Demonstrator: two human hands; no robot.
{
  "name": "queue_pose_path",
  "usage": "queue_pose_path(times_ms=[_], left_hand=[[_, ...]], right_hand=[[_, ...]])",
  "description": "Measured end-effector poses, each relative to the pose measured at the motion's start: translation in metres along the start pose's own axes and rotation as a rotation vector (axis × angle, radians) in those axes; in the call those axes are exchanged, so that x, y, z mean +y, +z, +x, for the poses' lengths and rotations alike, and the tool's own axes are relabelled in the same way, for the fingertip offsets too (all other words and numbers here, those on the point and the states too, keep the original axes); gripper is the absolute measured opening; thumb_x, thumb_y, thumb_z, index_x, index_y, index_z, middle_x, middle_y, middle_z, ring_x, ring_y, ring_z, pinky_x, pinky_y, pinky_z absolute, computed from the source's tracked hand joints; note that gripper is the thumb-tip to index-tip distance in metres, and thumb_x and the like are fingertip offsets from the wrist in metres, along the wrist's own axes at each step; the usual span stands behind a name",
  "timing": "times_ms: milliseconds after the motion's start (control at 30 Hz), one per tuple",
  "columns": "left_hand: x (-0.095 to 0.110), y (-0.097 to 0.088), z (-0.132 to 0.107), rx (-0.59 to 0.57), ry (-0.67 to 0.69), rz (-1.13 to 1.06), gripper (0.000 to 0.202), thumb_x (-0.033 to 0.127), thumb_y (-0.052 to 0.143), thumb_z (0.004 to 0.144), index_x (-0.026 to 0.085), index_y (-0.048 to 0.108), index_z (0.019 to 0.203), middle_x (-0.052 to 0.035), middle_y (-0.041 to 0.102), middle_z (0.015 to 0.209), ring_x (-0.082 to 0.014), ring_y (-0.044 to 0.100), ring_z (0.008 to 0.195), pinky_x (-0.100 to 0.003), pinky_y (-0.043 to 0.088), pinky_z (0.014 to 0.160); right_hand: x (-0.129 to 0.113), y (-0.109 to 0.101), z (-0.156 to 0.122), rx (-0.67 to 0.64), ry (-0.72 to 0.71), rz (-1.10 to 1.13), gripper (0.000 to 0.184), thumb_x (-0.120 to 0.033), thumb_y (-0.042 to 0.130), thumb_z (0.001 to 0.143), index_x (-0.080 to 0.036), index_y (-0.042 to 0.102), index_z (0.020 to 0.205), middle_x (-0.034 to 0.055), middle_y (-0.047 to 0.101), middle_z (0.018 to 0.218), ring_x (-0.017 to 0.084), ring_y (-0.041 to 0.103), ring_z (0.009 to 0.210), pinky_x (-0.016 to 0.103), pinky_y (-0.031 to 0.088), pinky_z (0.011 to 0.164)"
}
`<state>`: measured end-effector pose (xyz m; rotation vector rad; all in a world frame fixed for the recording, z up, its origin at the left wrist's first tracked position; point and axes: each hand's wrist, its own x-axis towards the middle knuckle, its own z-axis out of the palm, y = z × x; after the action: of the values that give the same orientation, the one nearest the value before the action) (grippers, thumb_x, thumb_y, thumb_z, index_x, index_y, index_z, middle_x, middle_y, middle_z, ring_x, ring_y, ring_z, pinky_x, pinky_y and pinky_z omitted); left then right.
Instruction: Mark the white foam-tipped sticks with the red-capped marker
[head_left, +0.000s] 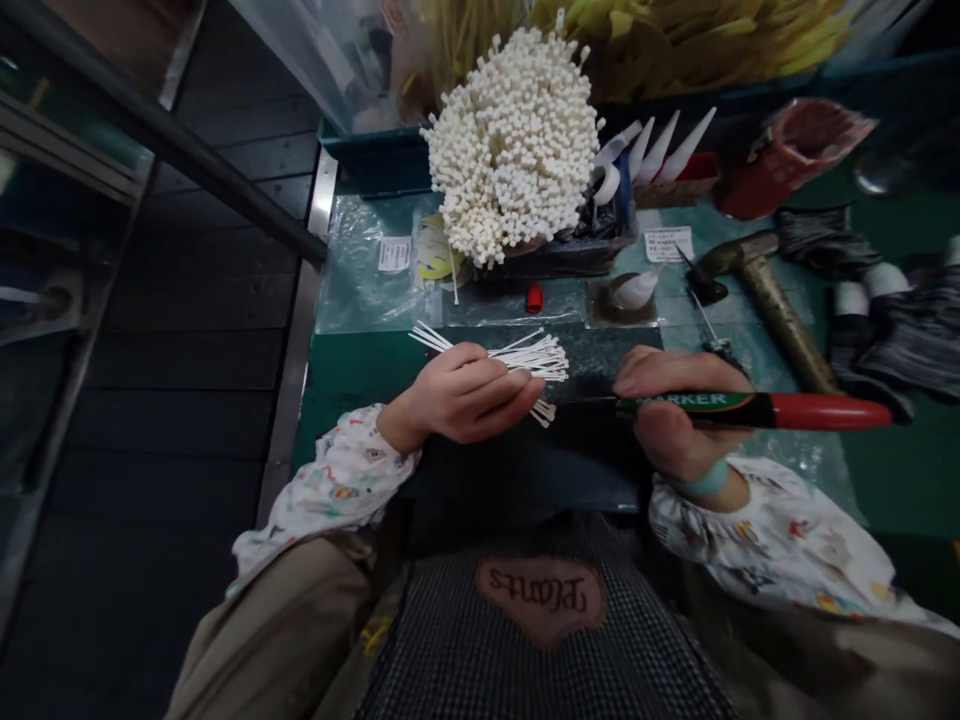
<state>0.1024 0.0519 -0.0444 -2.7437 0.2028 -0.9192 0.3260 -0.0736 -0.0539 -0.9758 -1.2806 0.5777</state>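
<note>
Two hands work over the green counter (pixel 352 365), each with one thing in it. The left hand (pixel 465 395) is closed, palm down, around a single bundle of thin white ties (pixel 529 355). The ties are too many and too tightly packed to count. The bundle's long axis runs left to right across the view. Its blocky heads point right and stick out past the fingertips, and its thin tails fan out up and to the left behind the knuckles. The right hand (pixel 671 420) grasps one marker (pixel 750 408) with thumb on top and fingers underneath. The marker also lies left to right. Its red end points right, well clear of the hand, and its dark end points left and reaches the tie heads; whether they touch cannot be told. Hands and marker sit just above the near edge of the counter, in front of the person's lap. Farther back stands one big upright bunch of the same white ties (pixel 514 140), heads up, with hundreds in it. Three white pointed nozzles (pixel 664 145) lean just to its right. One small red cap (pixel 534 297) lies on clear plastic sheeting below the bunch. One hammer (pixel 772 300) lies at a slant to the right, handle toward the person. Two white labels (pixel 394 254) (pixel 667 243) lie flat on either side of the bunch.
</note>
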Motion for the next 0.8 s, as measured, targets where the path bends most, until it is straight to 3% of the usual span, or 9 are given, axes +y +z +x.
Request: queue_pose_path(times_ms=[100,333,433,567,667,800], left_hand=[[0.000,0.001,-0.003,-0.049,0.019,-0.011,0.028,0.014,0.063,0.095,0.025,0.064,0.120,-0.0006,0.076,0.103,-0.0132,0.064,0.081,-0.032,0.047,0.063],[0.001,0.004,-0.005,-0.066,-0.002,-0.128,0.037,0.007,0.061,0.093,0.024,0.064,0.126,-0.0031,0.075,0.104,-0.0149,0.062,0.081,-0.032,0.048,0.062],[-0.001,0.003,-0.005,-0.138,-0.029,-0.209,0.041,0.005,0.057,0.094,0.027,0.065,0.128,-0.0037,0.075,0.107,-0.0155,0.063,0.081,-0.031,0.047,0.061],[-0.001,0.000,-0.006,-0.286,-0.063,-0.255,0.043,0.007,0.053,0.096,0.031,0.066,0.129,-0.0018,0.076,0.107,-0.0141,0.065,0.079,-0.030,0.048,0.059],[0.001,-0.002,-0.005,-0.269,-0.071,-0.257,0.042,0.009,0.056,0.095,0.031,0.066,0.129,-0.0015,0.076,0.108,-0.0147,0.066,0.080,-0.030,0.050,0.061],[0.003,-0.004,-0.003,-0.235,0.001,-0.084,0.030,0.015,0.058,0.097,0.029,0.070,0.120,0.0004,0.078,0.105,-0.0131,0.066,0.077,-0.029,0.050,0.061]], right_hand=[[-0.005,0.007,0.004,-0.081,-0.087,-0.015,0.008,-0.030,0.070,0.091,-0.024,0.075,0.088,0.0001,0.070,0.067,0.015,0.061,0.055,0.031,0.049,0.052],[-0.013,0.009,0.010,-0.207,-0.102,-0.104,0.015,-0.030,0.069,0.091,-0.023,0.072,0.079,-0.0005,0.068,0.061,0.013,0.059,0.052,0.027,0.049,0.049],[-0.015,0.009,0.012,-0.244,-0.097,-0.129,0.014,-0.026,0.069,0.091,-0.023,0.071,0.078,-0.0007,0.070,0.062,0.012,0.060,0.053,0.026,0.049,0.050],[-0.015,0.009,0.011,-0.216,-0.055,-0.149,0.016,-0.027,0.067,0.091,-0.024,0.070,0.076,-0.0011,0.070,0.063,0.013,0.061,0.054,0.027,0.049,0.050],[-0.013,0.009,0.008,-0.176,0.012,-0.137,0.018,-0.030,0.067,0.091,-0.024,0.069,0.074,-0.0009,0.069,0.062,0.013,0.061,0.053,0.029,0.050,0.052],[-0.012,0.007,0.004,-0.142,0.077,-0.119,0.021,-0.035,0.067,0.092,-0.024,0.070,0.075,-0.0003,0.069,0.063,0.014,0.060,0.053,0.030,0.050,0.053]])
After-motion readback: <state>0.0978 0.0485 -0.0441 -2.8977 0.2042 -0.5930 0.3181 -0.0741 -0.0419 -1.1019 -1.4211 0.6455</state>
